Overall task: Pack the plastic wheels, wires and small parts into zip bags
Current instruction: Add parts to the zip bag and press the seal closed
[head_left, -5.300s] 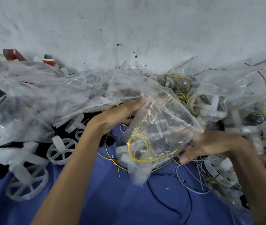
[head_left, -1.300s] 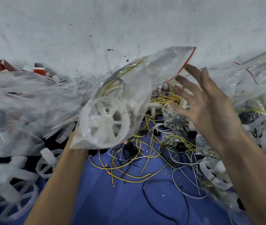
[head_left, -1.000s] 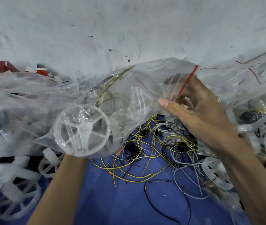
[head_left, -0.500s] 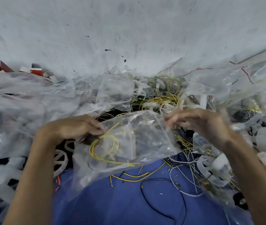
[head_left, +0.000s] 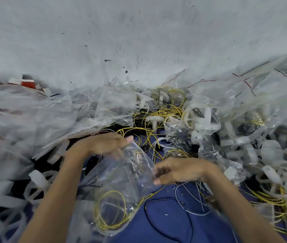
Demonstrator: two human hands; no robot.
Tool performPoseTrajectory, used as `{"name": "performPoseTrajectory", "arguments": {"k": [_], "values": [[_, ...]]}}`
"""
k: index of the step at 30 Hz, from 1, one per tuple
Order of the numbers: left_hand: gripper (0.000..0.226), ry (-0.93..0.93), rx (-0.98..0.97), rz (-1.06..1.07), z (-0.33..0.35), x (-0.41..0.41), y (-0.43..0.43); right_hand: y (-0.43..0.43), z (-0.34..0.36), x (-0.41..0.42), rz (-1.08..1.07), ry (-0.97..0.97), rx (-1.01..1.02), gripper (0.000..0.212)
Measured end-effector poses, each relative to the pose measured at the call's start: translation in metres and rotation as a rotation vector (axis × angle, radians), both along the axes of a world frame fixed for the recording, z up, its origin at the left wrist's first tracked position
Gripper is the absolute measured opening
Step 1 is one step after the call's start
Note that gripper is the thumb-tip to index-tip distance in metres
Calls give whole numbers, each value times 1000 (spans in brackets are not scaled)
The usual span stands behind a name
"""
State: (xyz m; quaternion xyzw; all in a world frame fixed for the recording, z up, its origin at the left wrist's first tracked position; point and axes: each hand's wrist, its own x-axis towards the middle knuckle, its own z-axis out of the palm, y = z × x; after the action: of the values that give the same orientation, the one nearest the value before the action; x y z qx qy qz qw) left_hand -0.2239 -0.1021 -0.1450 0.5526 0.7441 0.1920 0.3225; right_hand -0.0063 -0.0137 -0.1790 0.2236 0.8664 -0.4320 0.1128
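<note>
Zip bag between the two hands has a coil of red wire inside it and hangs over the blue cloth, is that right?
Not quite. The head view shows the coil inside the zip bag is yellow, not red. The bag is between the left hand and the right hand, over the blue cloth.

Grey scuffed surface (head_left: 139, 32), dark specks, beyond; blue cloth (head_left: 165, 225) nearest camera; red-and-white boxes (head_left: 27, 83) far left.

Grey floor (head_left: 139, 32) under bags (head_left: 25, 116), wires (head_left: 156, 118), wheels (head_left: 207, 118)
</note>
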Motion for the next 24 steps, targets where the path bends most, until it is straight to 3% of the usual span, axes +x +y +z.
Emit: {"name": "performPoseTrajectory", "arguments": {"k": [2,5,9,11,13,19,24], "values": [[35,25,97,-81,-7,6,8,-3,0,-1,62,66,114,13],[34,-177,316,-1,-3,7,9,-2,15,-2,-3,268,268,15],[16,-482,766,124,13,6,-4,0,35,7,-192,526,182,19],[15,-454,849,120,27,5,-14,2,40,12,-280,634,120,26],[12,-378,858,102,41,3,-25,-1,48,14,-349,769,36,19],[9,-299,902,92,62,1,-48,-9,82,18,-404,1120,106,9],[17,-22,851,157,57,1,-47,-4,79,21,-482,927,106,16]]}}
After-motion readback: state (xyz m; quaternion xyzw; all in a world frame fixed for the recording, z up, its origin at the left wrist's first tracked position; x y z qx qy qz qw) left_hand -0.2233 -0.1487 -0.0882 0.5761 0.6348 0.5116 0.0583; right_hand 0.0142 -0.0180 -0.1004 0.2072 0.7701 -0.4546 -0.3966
